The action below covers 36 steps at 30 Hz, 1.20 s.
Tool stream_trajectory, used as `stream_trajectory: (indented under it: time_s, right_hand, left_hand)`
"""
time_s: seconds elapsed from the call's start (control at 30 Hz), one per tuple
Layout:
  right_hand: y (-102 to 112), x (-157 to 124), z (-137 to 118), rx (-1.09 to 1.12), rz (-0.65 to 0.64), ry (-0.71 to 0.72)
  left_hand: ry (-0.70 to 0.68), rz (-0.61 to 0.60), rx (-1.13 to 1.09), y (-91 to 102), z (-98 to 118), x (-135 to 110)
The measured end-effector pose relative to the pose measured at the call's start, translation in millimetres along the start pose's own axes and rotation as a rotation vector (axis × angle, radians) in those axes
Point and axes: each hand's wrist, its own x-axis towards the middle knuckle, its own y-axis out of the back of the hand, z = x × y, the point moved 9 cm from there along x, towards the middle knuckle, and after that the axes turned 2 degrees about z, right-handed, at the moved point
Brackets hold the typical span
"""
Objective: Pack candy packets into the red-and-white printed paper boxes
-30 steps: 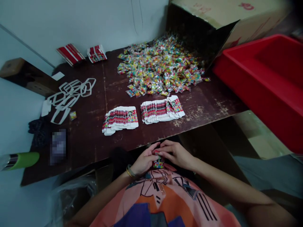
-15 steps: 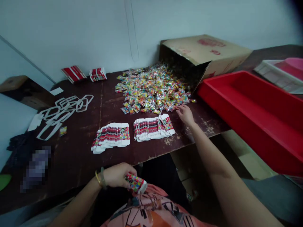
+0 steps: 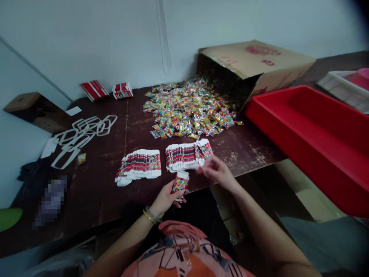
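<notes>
My left hand [image 3: 168, 197] grips a small red printed carton [image 3: 180, 186] near the table's front edge, its white flap end pointing up and away from me. Just right of it, my right hand [image 3: 217, 172] pinches a small wrapped candy packet [image 3: 201, 169], blurred by motion and partly see-through. Beyond my hands lie two fanned rows of flat cartons, a left row [image 3: 140, 164] and a right row [image 3: 184, 156]. Behind them spreads a large heap of clear-wrapped colourful candy packets [image 3: 187, 109].
A cardboard box [image 3: 259, 57] lies on its side behind the heap. At right is a red tray [image 3: 314, 142], with a white basket [image 3: 343, 90] behind. White loops [image 3: 86, 132], a lone packet [image 3: 82, 158], more cartons [image 3: 122, 90] and a wooden block [image 3: 37, 109] are leftward.
My right hand has come back from the edge of the heap towards me with a packet. My left hand has raised the carton forward and right, turning its flap end upward.
</notes>
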Motion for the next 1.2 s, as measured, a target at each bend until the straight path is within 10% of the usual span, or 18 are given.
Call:
stream_trajectory:
  time_s: [0.1, 0.37, 0.53, 0.73, 0.93, 1.07, 1.2]
  right_hand:
    - [-42.5, -27.4, -20.1, 0.046, -0.152, -0.021]
    - [-69.0, -33.0, -68.8, -0.511, -0.349, 0.403]
    - [-76.5, -40.0, -71.1, -0.730, -0.250, 0.459]
    - [-99.1, -65.4, -82.5, -0.653, -0.572, 0.556]
    - [-71.8, -63.0, -74.3, -0.495, -0.120, 0.430]
    - [-73.6, -69.8, -53.1, -0.202, -0.050, 0.282]
    - [-83.7, -69.6, -6.8, 0.334, -0.097, -0.173]
  left_hand:
    - [-0.023, -0.106, 0.011, -16.8, -1.9, -0.7]
    - [-0.091, -0.140, -0.025, -24.0, -6.2, -10.8]
    - [-0.042, -0.129, 0.044, -12.4, -20.5, -14.4]
    - [-0.023, -0.160, 0.106, -14.8, -23.5, -18.7]
    - [-0.098, -0.059, -0.100, -12.2, -6.0, -13.1]
    - [-0.047, 0.011, -0.138, -10.8, -11.6, -8.7]
    - [-0.049, -0.020, -0.142, -14.1, -9.9, -8.9]
